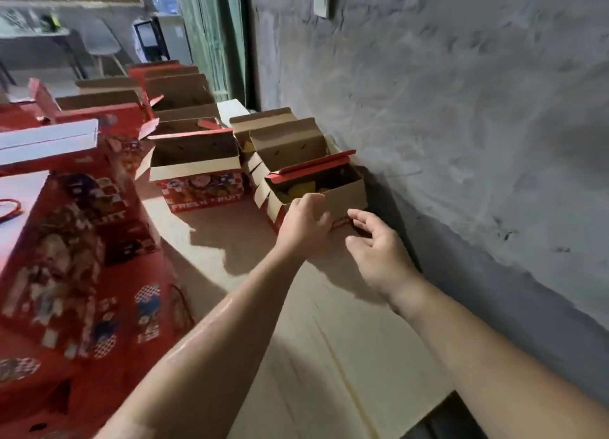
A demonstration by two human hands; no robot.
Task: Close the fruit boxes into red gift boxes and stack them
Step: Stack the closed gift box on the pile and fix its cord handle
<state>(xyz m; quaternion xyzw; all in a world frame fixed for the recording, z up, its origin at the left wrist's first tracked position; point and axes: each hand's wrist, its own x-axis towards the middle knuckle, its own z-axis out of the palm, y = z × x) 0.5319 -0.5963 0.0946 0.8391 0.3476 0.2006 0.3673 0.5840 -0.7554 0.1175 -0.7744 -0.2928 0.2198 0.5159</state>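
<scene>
Evidently early: left hand (304,221) and right hand (379,247), apart with fingers relaxed, reach the nearest open fruit box (316,188); beyond them more open boxes (194,172); closed red boxes (82,257) stacked leftward.

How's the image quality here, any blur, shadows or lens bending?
Head view: the red stacked boxes at left are motion-smeared; both hands cast hard shadows on the pale surface; the wide lens bows the grey wall; the far room is soft.
</scene>
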